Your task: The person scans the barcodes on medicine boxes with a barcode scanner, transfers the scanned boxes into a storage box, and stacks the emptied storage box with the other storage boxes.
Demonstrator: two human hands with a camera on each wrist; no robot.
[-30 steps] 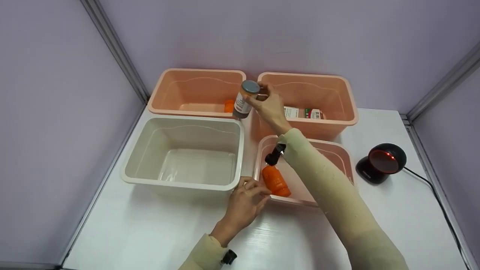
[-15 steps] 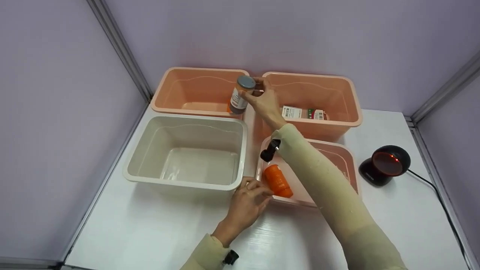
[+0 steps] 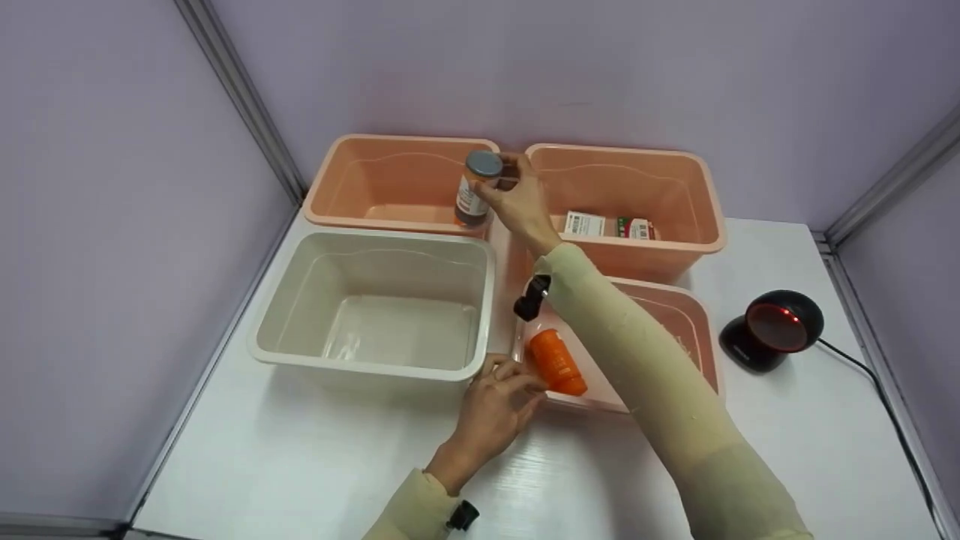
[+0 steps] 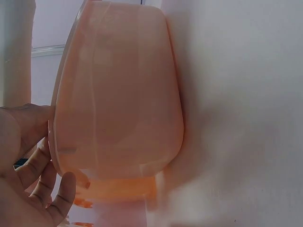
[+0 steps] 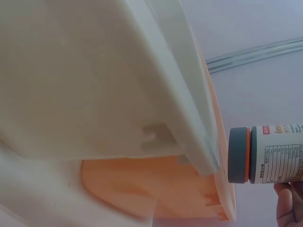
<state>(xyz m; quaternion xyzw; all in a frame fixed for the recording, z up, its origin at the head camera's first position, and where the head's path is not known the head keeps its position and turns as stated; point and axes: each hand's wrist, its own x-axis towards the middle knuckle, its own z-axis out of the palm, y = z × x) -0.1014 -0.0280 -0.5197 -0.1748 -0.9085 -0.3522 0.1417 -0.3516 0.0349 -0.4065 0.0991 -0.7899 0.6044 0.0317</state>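
Thumb and fingers of my right hand (image 3: pixel 523 206) grip a supplement bottle (image 3: pixel 472 196) with grey ends and a white label. The bottle is held over the right end of the back left peach bin (image 3: pixel 397 142), slightly tilted. Its printed table shows in the right wrist view, where only fingertips of the right hand (image 5: pixel 288 205) appear. At the near left corner of the front right pink bin (image 3: pixel 694 307), my left hand (image 3: pixel 489 409) holds the rim between thumb and fingers. An orange bottle (image 3: pixel 556 361) lies in that bin, beside the left fingertips.
A white bin (image 3: pixel 375 371) stands at front left, close to the left hand. Boxes, including a white one (image 3: pixel 583 223), lie in the back right peach bin (image 3: pixel 712 225). On the right is a black scanner (image 3: pixel 780 322) with a red light and a cable.
My right hand has carried the bottle left, from the gap between the back bins to over the back left one. The left hand keeps its place; the head view shifts slightly.
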